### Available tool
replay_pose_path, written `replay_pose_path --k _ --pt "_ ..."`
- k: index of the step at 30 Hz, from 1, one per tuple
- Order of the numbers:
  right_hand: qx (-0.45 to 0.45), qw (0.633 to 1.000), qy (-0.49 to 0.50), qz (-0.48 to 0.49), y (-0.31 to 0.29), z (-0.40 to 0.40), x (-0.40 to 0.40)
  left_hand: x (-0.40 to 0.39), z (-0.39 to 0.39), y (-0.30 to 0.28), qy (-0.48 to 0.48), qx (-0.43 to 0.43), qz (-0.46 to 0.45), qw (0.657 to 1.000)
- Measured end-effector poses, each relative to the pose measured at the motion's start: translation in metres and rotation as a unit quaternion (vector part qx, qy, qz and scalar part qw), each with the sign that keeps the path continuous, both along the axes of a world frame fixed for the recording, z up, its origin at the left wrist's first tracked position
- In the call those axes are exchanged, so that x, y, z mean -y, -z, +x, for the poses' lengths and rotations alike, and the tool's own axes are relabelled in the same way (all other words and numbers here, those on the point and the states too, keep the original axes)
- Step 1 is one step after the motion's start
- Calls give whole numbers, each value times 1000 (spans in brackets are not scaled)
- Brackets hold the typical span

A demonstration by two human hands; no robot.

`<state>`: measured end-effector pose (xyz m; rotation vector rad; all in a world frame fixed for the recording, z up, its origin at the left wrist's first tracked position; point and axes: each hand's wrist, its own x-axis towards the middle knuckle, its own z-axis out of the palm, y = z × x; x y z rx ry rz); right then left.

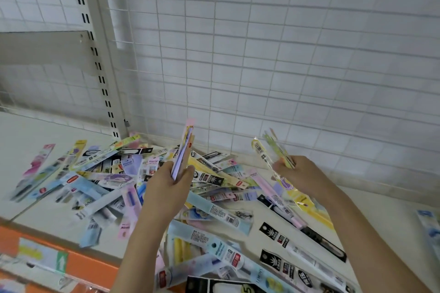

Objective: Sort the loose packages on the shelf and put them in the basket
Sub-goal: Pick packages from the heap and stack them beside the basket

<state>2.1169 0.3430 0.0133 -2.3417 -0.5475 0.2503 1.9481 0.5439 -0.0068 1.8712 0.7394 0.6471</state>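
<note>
A heap of long, narrow pen packages [152, 181] in pastel, yellow and black lies scattered across the white shelf [28, 154]. My left hand [166, 188] grips a stack of packages [184, 147], held upright above the heap's middle. Over the heap's right side, my right hand [300, 173] holds a few yellow and green packages [271, 150] that fan up and to the left. No basket is in view.
A white wire grid backs the shelf [262, 54], with a slotted upright post [100, 54] at the left. An orange shelf-edge strip with labels [71, 261] runs along the front left. One blue package [431, 226] lies apart at the far right.
</note>
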Motion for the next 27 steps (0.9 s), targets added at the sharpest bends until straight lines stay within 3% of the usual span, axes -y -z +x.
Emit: replay_pose_path --k 12,16,19,24,27 --pt "-22 996 17 89 -16 -13 18 7 3 0 11 -21 54 998" --pt "3 997 15 78 -17 -17 22 12 4 -2 17 -26 59 998" --pt "26 999 13 36 -13 -18 22 12 3 -3 17 -31 57 998" --pt "60 992 -2 -112 15 -7 8 8 -5 -5 6 -37 58 998" --pt "65 988 -10 -142 28 -6 -3 5 -13 -8 -11 -43 65 997"
